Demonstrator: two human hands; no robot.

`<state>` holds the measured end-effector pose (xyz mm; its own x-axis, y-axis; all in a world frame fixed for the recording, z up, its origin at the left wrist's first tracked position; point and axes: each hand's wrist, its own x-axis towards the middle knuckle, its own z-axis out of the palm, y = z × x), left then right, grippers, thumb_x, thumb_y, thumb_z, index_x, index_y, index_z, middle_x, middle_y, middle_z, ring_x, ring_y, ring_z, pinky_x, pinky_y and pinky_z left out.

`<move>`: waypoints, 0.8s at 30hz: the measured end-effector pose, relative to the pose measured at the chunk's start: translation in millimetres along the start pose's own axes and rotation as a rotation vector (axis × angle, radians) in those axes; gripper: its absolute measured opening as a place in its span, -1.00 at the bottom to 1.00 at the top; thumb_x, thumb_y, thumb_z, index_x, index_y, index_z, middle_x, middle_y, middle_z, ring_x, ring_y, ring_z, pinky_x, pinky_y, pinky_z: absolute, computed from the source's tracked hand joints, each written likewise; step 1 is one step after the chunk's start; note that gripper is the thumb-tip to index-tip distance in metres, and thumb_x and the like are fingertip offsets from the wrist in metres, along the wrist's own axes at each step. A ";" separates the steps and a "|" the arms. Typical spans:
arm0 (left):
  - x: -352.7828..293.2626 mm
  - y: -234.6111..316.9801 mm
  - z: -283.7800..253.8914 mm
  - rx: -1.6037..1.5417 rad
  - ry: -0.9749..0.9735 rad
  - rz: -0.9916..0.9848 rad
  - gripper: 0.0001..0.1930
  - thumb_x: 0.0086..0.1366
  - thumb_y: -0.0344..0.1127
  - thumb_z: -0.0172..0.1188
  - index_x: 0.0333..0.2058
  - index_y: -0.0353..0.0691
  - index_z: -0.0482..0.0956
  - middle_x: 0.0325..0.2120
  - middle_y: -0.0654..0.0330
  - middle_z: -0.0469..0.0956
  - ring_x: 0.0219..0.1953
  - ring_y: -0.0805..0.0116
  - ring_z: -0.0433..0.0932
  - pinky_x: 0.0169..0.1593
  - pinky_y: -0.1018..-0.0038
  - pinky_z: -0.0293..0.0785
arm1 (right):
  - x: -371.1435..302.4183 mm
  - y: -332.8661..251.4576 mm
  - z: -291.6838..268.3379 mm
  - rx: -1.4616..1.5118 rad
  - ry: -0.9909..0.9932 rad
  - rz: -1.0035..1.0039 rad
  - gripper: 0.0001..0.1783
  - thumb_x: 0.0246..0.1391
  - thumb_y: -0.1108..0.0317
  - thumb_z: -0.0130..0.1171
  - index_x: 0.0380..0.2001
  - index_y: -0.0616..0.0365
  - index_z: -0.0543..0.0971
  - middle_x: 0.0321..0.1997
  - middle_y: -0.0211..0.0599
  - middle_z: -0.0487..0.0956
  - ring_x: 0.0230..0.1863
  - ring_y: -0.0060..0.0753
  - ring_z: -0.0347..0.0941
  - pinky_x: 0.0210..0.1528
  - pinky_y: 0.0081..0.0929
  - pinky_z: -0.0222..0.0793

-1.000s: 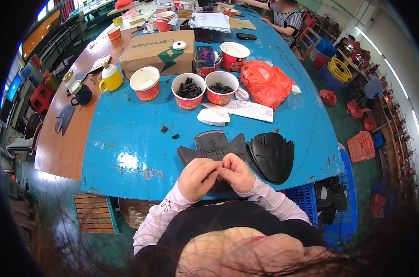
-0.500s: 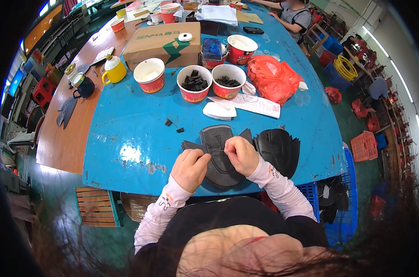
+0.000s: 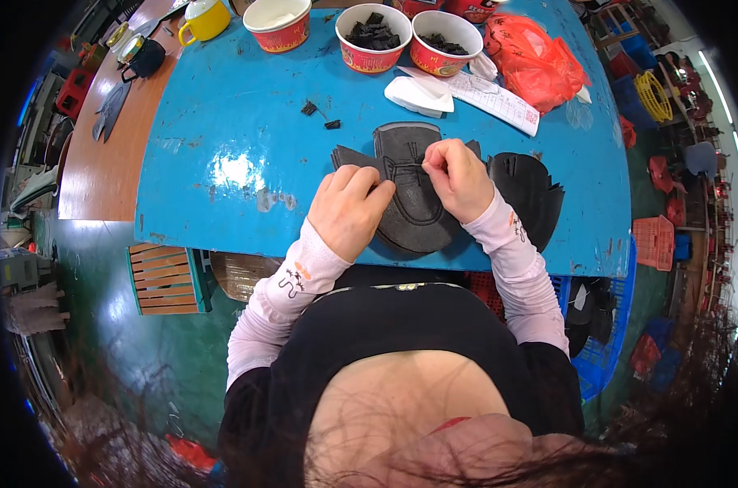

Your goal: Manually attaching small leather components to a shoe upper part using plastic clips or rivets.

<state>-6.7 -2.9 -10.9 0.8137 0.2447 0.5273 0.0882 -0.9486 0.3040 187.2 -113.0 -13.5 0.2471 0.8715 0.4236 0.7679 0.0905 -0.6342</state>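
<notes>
Black leather-like shoe uppers [image 3: 418, 213] lie flat in front of me, with a stitched curved seam on the top piece. At their left flap, my left hand [image 3: 349, 210] is closed with its fingers curled; what they hold, if anything, is hidden. My right hand [image 3: 460, 180] pinches thumb and forefinger together just above the seam, and anything between the fingertips is too small to make out. Beside the right wrist sits another stack of black shoe uppers [image 3: 528, 195] with jagged edges. Pale printed sleeves cover both forearms.
Two paper tubs, a left one [image 3: 372, 55] and a right one [image 3: 439, 62], hold small black pieces. Nearby are a third tub [image 3: 278, 36], folded white paper [image 3: 420, 95], a printed slip [image 3: 499, 102] and a red plastic bag [image 3: 533, 65]. Black scraps [image 3: 309, 107] lie left. A blue crate [image 3: 603, 358] stands below right.
My view has tilted downward, so the table things sit higher in the picture. Both hands stay closed over the same shoe upper, the right still pinching; its fingers have shifted slightly.
</notes>
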 end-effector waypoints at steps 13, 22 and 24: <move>-3.1 2.4 0.0 0.002 -0.010 -0.003 -0.74 -0.01 -0.43 0.18 -0.26 -0.17 0.58 -0.33 0.23 0.45 -0.24 0.26 0.46 -0.18 0.37 0.41 | 0.7 -7.3 5.9 -0.176 -0.121 -0.205 -0.74 -0.10 0.61 0.19 -0.36 0.13 0.37 -0.44 -0.26 0.46 -0.34 -0.10 0.44 -0.29 -0.27 0.29; 16.1 9.7 -2.1 0.120 -0.125 -0.011 -0.73 0.04 -0.44 0.18 -0.22 -0.20 0.61 -0.37 0.24 0.44 -0.29 0.27 0.45 -0.23 0.39 0.39 | 4.8 -8.8 5.7 -0.257 -0.145 -0.263 -0.83 -0.06 0.52 0.13 -0.38 0.11 0.37 -0.44 -0.30 0.45 -0.35 -0.15 0.43 -0.30 -0.29 0.28; 14.3 13.1 -1.2 0.151 -0.134 -0.011 -0.72 0.05 -0.43 0.17 -0.20 -0.21 0.61 -0.38 0.24 0.43 -0.30 0.28 0.45 -0.24 0.40 0.39 | 3.5 -11.5 7.1 -0.272 -0.119 -0.253 -0.83 -0.06 0.51 0.14 -0.39 0.11 0.37 -0.45 -0.31 0.46 -0.36 -0.16 0.43 -0.31 -0.30 0.28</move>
<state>5.3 -11.6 1.6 0.8805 0.2359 0.4112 0.1747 -0.9678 0.1810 175.0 -107.5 -9.3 -0.0283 0.8892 0.4566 0.9284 0.1928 -0.3178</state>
